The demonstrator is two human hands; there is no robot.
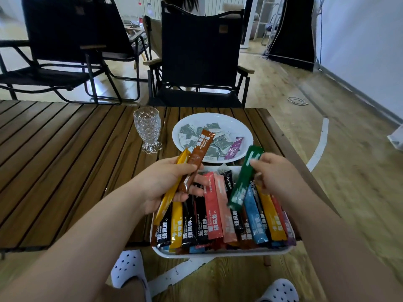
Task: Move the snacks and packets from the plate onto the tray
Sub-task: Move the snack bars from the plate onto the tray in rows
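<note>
A white round plate (242,127) at the table's far right holds several small grey-green sachets (221,144) and one purple stick packet (233,148). Nearer me, a white tray (218,252) at the table edge is packed with several coloured stick packets (212,212). My left hand (162,184) hovers over the tray's left side, gripping a brown stick packet (199,153) and a yellow stick packet (172,192). My right hand (275,173) pinches a green stick packet (245,177) above the tray's right half.
A clear textured glass (149,129) stands left of the plate on the slatted wooden table (65,153). Black folding chairs (200,55) stand beyond the table. My feet in white clogs (128,269) show below the table edge.
</note>
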